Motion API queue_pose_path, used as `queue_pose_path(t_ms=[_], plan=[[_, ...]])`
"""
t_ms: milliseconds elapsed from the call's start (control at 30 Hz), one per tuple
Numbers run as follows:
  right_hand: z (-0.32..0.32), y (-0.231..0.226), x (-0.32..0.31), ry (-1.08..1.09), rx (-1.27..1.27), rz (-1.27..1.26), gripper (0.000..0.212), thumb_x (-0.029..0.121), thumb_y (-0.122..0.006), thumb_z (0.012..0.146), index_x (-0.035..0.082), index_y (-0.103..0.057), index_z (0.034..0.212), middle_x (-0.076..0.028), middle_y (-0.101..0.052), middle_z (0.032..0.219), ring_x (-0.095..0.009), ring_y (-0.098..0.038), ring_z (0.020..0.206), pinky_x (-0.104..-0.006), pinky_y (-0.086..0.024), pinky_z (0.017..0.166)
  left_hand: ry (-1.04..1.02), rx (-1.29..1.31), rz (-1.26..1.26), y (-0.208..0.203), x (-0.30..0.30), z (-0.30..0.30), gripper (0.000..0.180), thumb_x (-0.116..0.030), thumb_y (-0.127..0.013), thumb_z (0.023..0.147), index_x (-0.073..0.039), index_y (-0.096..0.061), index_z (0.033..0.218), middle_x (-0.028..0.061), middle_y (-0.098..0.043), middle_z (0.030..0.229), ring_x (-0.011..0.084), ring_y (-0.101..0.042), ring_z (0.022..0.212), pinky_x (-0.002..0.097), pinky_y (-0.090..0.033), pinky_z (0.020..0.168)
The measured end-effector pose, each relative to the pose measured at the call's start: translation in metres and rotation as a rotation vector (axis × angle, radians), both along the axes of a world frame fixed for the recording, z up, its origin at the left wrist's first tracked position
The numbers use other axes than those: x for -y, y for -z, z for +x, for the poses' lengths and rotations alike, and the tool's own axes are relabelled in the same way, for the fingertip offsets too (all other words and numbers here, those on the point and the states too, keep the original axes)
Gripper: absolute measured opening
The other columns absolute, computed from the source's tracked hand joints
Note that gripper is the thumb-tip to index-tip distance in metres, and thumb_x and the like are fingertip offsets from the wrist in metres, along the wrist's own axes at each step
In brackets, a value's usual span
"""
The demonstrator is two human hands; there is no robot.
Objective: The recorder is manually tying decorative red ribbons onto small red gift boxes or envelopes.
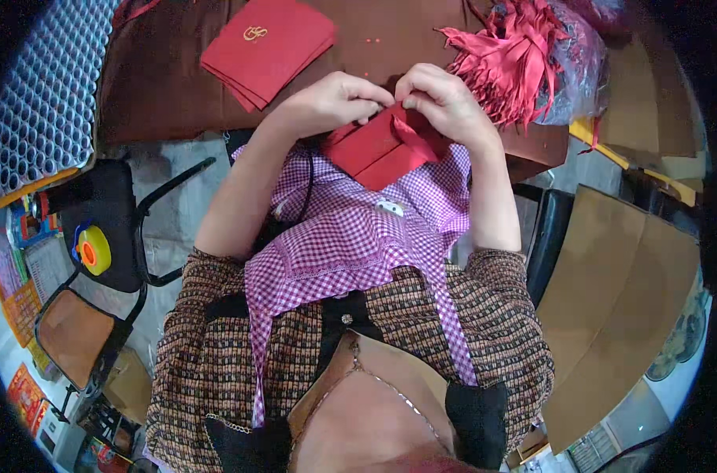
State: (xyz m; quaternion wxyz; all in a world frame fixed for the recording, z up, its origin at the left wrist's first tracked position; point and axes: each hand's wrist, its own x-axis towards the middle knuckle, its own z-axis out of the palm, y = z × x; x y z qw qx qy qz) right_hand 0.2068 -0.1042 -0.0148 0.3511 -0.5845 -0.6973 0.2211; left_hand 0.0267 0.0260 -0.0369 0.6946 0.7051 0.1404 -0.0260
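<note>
Over my lap at the table's near edge is a red folded envelope (366,155), tilted, with a red ribbon-like strip (412,135) lying across its right part. My left hand (335,102) pinches at the envelope's upper edge, thumb and forefinger together. Close beside it, my right hand (445,98) has its fingers closed on the same upper edge. The fingertips nearly meet, and whatever small piece lies between them is hidden. Left of my hands lies a stack of red envelopes (273,49), the top one bearing a gold mark. Right of them sits a bundle of red ribbons (516,67).
A brown cloth (153,87) covers the table. Clear plastic wrap (583,63) surrounds part of the ribbons. At the left is a panel of round cells (43,87); a black chair (110,213) holds a yellow tape roll (93,249). Cardboard (623,307) stands at the right.
</note>
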Motion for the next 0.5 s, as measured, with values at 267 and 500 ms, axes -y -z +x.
queue_pose_path(t_ms=[267, 500], plan=[[0.004, 0.006, 0.004, -0.062, -0.103, -0.067, 0.013, -0.001, -0.062, 0.074, 0.001, -0.057, 0.087, -0.007, -0.055, 0.082, -0.022, -0.056, 0.081, -0.0304, -0.045, 0.073, -0.063, 0.270, 0.390, 0.020, 0.019, 0.005, 0.018, -0.013, -0.059, 0.081, 0.001, -0.063, 0.092, 0.0144, -0.064, 0.086, 0.0233, -0.062, 0.077, 0.0330, -0.048, 0.071], [0.006, -0.006, 0.000, -0.143, -0.034, -0.135, 0.014, 0.005, -0.061, 0.076, 0.001, -0.055, 0.088, -0.009, -0.056, 0.083, -0.024, -0.056, 0.082, -0.0325, -0.044, 0.075, -0.045, 0.331, 0.493, 0.013, 0.017, 0.005, 0.012, -0.005, -0.056, 0.082, 0.004, -0.057, 0.090, 0.0101, -0.057, 0.081, 0.0213, -0.058, 0.078, 0.0297, -0.046, 0.072]])
